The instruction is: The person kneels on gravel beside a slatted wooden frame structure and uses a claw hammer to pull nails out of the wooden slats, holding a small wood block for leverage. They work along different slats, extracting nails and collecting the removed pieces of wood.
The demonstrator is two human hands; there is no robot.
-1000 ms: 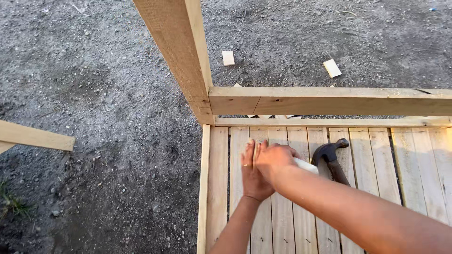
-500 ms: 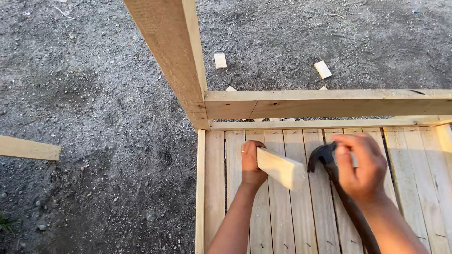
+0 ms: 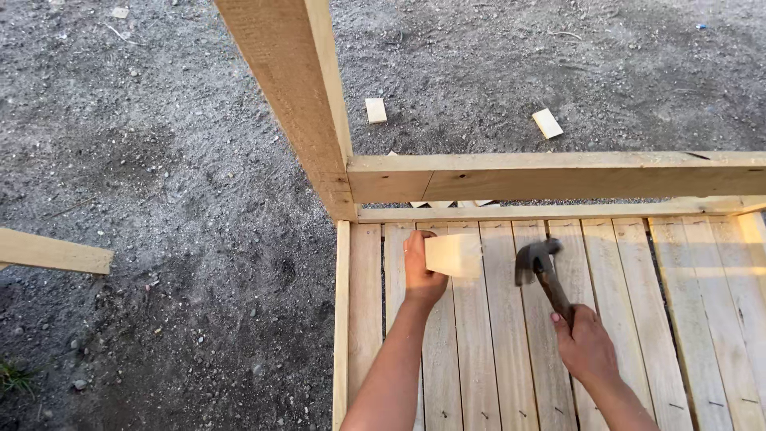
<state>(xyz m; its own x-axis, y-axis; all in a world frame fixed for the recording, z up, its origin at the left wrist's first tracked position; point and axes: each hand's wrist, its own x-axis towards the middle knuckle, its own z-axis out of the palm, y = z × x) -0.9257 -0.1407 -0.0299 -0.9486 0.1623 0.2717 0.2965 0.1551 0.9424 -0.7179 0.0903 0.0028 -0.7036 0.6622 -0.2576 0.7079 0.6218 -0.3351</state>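
Wood block (image 3: 453, 255) is being steadied on the slat floor (image 3: 622, 319) by the left hand (image 3: 419, 267), fingers wrapped round it. Right hand (image 3: 586, 347) is gripping the hammer (image 3: 542, 271) by its handle — head hanging just beside the block, not touching, so fixing it looks not yet done.

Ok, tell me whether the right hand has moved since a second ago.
Yes. The right hand has swung rightward and toward the camera, away from the wood block, and now grips the hammer over the slats.

Beside the dark grey hammer (image 3: 539, 271) lies a pale yellow wood block (image 3: 453, 255) on light tan, streak-grained slats (image 3: 622, 319).
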